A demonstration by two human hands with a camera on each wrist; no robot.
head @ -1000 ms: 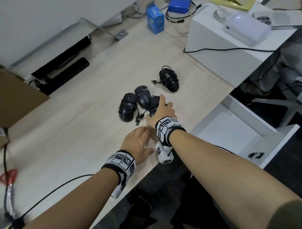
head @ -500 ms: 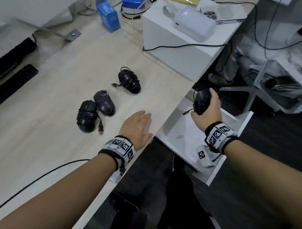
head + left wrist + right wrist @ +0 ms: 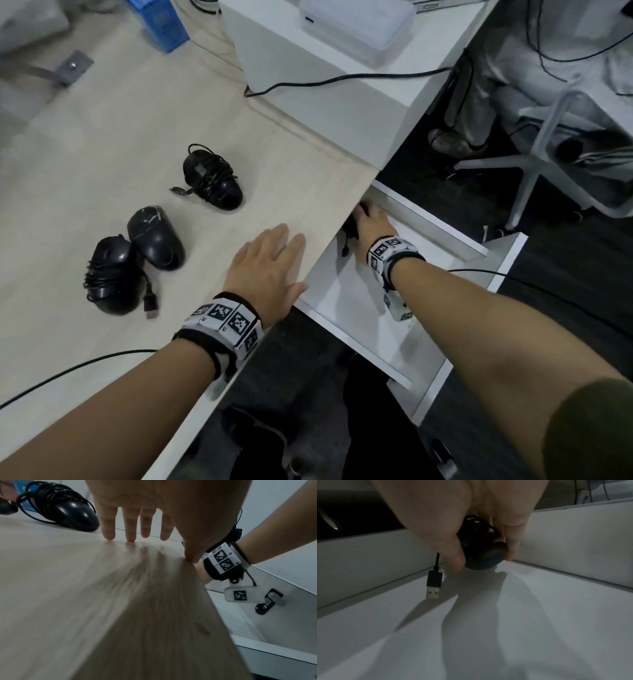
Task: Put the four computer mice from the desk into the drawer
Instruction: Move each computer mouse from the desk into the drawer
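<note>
head view: right hand (image 3: pixel 371 222) grips a black mouse (image 3: pixel 481 550) inside the drawer (image 3: pixel 428 219); left hand (image 3: pixel 265 270) rests flat on desk (image 3: pixel 85 137).

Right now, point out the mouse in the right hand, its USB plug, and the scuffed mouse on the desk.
held mouse (image 3: pixel 483 555): right wrist view, on its rounded black end.
USB plug (image 3: pixel 433 586): right wrist view, on the plug's housing.
scuffed mouse (image 3: pixel 156 238): head view, on its top shell.
</note>
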